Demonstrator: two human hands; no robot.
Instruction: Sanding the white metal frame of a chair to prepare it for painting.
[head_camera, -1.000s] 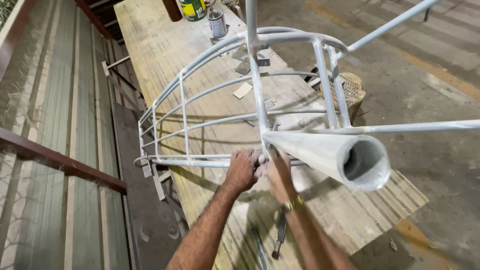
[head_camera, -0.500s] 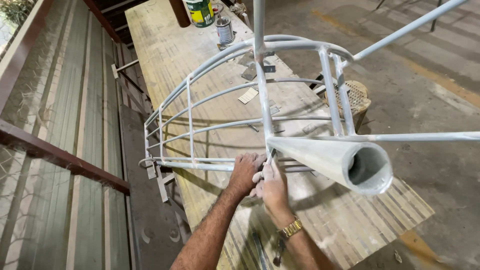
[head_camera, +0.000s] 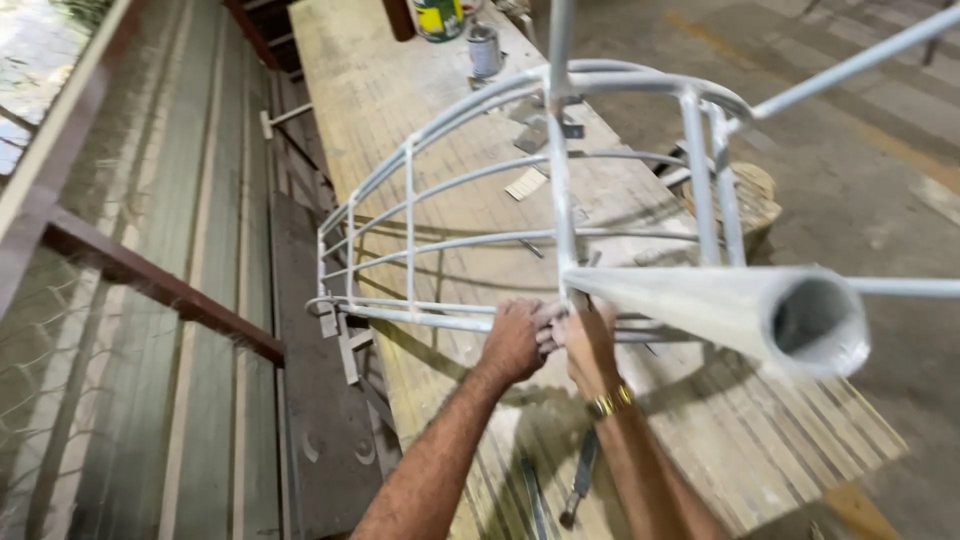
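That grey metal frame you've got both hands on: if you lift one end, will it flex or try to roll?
The frame looks like welded bars, so probably stiff. Its curved ribs rest on the workbench, so it may rock sideways. The wide tube juts past the left hand and right hand, likely making that end heavy.

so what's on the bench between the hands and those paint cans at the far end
In the head view, the grey tube frame spans the wooden bench between the hands and paint cans, over small metal scraps.
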